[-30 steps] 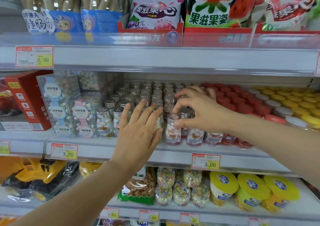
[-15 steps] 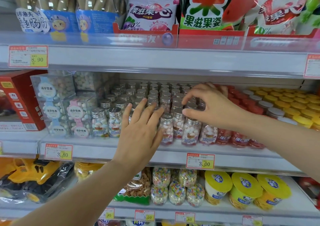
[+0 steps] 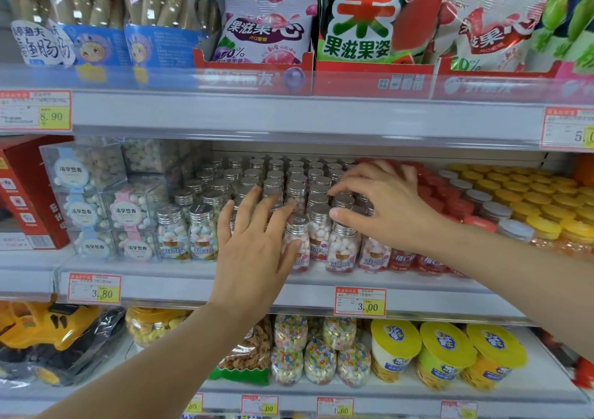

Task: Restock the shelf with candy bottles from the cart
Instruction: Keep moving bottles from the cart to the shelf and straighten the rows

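**Head view: both hands in among the silver caps**

Far left of the frame, a red box stands on the middle shelf. Right beside it, clear cube boxes of pastel sweets are stacked three high.

Next along is the action: the candy bottles, clear with silver caps. They're packed upright in tight rows at the centre of the frame, from the shelf's front lip to the back.

Over them, the left hand, forearm running up from the lower left. Its grip is apart, fingers straight and fanned, palm against the front row, thumb touching the side of one front bottle.

Just to the right, the right hand, arm entering from the right edge, is arched over the caps. Its grip is clamped: thumb and forefinger pinch one silver cap just behind the front row, and the other fingers curl down onto neighbouring caps. The two hands are near each other but apart.

Past the right hand, red-capped bottles butt up against the silver ones. Yellow-capped jars fill the right end of the shelf.

On the front rail, a 3.80 price tag sits under the cubes and a 3.00 price tag below the right hand.

Up top, there are sausage packs at upper left and fruit-candy bags across the centre and right.

Down below, a yellow toy truck in plastic wrap sits at lower left. Colourful candy jars stand in the middle, with yellow-lidded tubs at lower right.
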